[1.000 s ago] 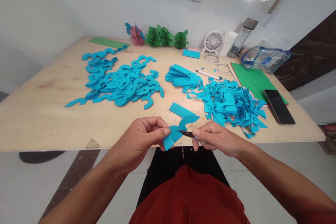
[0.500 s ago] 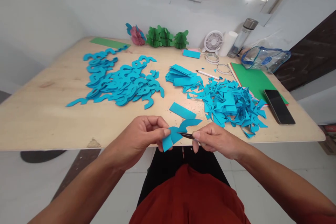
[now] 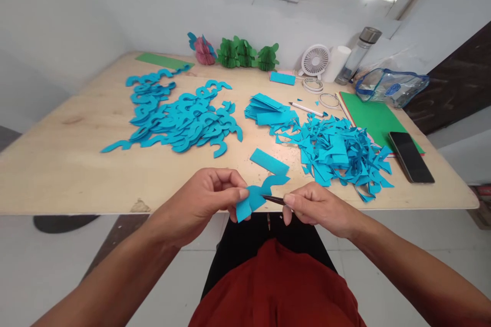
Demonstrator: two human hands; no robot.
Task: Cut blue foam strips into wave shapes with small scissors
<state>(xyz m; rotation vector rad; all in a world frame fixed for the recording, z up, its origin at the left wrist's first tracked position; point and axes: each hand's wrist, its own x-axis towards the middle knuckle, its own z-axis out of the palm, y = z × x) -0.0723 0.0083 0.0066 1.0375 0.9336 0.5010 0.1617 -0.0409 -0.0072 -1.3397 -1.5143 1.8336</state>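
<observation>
A wavy-edged piece of blue paper (image 3: 256,197) is pinched between the thumb and fingers of my left hand (image 3: 220,194), near the table's front edge. My right hand (image 3: 312,204) is closed around dark scissors (image 3: 274,199), whose tips touch the paper's lower right edge. The scissors' handles are mostly hidden by my fingers. Just beyond the held paper lies a blue rectangular strip (image 3: 269,162). A pile of wavy blue cutouts (image 3: 187,120) is at the left, and a heap of blue scraps (image 3: 337,150) at the right.
Stacked blue rectangles (image 3: 268,110) lie mid-table, near a white pen (image 3: 307,109). A phone (image 3: 411,157) rests partly on green sheets (image 3: 374,117). Along the back stand green paper figures (image 3: 238,53), a small fan (image 3: 315,61) and a bottle (image 3: 358,56).
The paper's right-hand tip looks shorter and differently shaped, and the scissor blades show more clearly at its edge. The view has shifted slightly; both hands keep their holds.
</observation>
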